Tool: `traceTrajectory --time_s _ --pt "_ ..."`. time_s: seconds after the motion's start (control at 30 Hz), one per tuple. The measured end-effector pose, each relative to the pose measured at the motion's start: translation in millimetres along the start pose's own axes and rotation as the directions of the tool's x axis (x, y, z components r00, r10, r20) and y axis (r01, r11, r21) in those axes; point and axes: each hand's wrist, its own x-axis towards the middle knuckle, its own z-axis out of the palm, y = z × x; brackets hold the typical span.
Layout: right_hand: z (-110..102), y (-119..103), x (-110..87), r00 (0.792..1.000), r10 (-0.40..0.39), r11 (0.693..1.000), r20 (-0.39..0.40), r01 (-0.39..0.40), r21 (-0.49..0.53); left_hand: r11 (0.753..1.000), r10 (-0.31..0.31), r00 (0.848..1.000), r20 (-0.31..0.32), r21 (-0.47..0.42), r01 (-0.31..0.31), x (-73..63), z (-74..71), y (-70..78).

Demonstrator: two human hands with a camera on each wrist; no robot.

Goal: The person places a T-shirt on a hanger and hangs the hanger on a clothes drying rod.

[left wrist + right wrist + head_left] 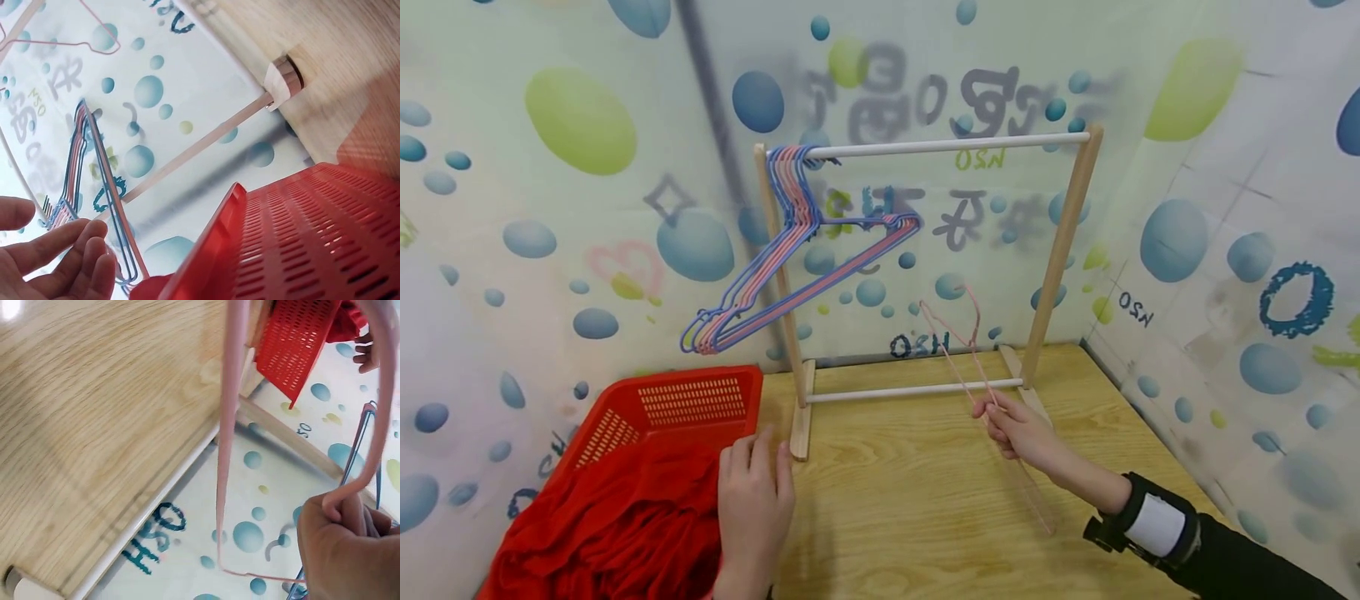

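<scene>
Progress appears early: one bare pink hanger (972,342) is off the rack (940,147), gripped by the right hand (1018,427), fingers curled, above the surface (895,500)'s right half. Other hangers (805,221) hang bare. Red cloth (647,500), apparently outstanding, lies in the basket (756,385) at the surface's left edge. Left hand (751,492): empty, fingers loosely extended.

A thin pink hanger (982,373) tilts in the right hand (1018,429) above the desk (910,475), hook free, and crumpled red cloth (625,510) lies heaped in a slotted red basket (691,402) near the left hand (756,493)
</scene>
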Motion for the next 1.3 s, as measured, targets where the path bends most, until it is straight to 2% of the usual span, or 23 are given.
traceTrajectory --time_s 0.23,0.47,0.57,0.7,1.0,1.3 --pt "-12 9 -2.8 0.999 -0.019 0.994 -0.042 0.015 -0.104 1.0 -0.01 1.0 -0.012 -0.006 0.01 4.7 -13.6 2.0" --pt "-16 16 -5.9 0.997 -0.027 0.993 -0.072 0.018 -0.116 1.0 0.021 0.998 -0.063 -0.019 -0.022 4.4 -30.0 0.8" --pt "-17 18 -7.4 0.996 -0.026 0.992 -0.082 0.016 -0.125 1.0 -0.003 0.999 -0.054 -0.02 0.002 2.7 -36.7 -0.6" --pt "-19 18 -8.3 0.994 -0.036 0.99 -0.102 0.021 -0.139 0.999 -0.037 0.998 -0.051 -0.01 0.037 1.4 -44.0 -6.4" --pt "-20 17 -9.9 0.985 -0.074 0.984 -0.154 0.048 -0.169 0.996 -0.073 0.992 -0.106 0.048 0.078 -6.0 -62.5 -21.3" --pt "-19 15 -10.8 0.981 -0.057 0.984 -0.188 0.022 -0.179 0.992 -0.031 0.985 -0.171 0.117 0.052 -3.1 -94.9 -30.2"
